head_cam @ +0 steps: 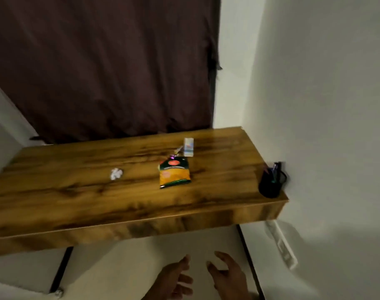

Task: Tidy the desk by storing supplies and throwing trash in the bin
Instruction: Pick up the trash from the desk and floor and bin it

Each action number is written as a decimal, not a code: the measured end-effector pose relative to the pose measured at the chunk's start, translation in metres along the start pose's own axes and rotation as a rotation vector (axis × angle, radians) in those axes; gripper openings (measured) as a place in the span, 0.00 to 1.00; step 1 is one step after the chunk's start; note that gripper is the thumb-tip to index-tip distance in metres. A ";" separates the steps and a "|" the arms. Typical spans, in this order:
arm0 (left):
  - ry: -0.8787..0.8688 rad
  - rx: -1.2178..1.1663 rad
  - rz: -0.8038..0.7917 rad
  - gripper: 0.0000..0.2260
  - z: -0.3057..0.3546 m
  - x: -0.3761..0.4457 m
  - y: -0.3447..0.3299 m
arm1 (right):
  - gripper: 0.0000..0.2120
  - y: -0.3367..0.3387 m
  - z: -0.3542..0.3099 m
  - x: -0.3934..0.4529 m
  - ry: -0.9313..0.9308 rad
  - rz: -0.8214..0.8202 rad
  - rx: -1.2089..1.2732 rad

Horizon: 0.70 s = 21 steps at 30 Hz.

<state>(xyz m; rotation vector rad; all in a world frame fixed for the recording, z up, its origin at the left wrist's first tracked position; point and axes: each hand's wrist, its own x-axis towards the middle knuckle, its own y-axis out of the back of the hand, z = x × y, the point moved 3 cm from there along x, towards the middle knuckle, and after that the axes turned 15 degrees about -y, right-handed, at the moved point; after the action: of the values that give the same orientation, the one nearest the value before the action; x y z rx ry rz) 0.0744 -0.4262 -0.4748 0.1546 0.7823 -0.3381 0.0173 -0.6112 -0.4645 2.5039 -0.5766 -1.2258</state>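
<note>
On the wooden desk (76, 191) lie a crumpled white paper ball (116, 173), a yellow and green snack packet (174, 173), a small wrapper (178, 150) and a small white box (189, 147) behind the packet. A black pen holder (271, 182) with pens stands at the desk's right end against the wall. My left hand (176, 280) and my right hand (227, 276) hover low in front of the desk, below its front edge, fingers relaxed and holding nothing. No bin shows in the view.
A dark brown curtain (102, 66) hangs behind the desk. White walls close in at the right, and a white power strip (282, 245) hangs on the wall under the desk's right end. Black desk legs (61, 269) stand on the pale floor.
</note>
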 end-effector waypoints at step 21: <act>-0.373 -0.117 0.341 0.22 0.072 0.027 0.337 | 0.22 -0.197 -0.212 -0.004 0.160 -0.034 0.039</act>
<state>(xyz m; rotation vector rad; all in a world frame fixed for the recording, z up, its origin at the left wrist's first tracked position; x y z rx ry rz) 0.2593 -0.1358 -0.4393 0.1076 0.3945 0.0060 0.2287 -0.4184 -0.4194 2.6239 -0.5250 -1.0217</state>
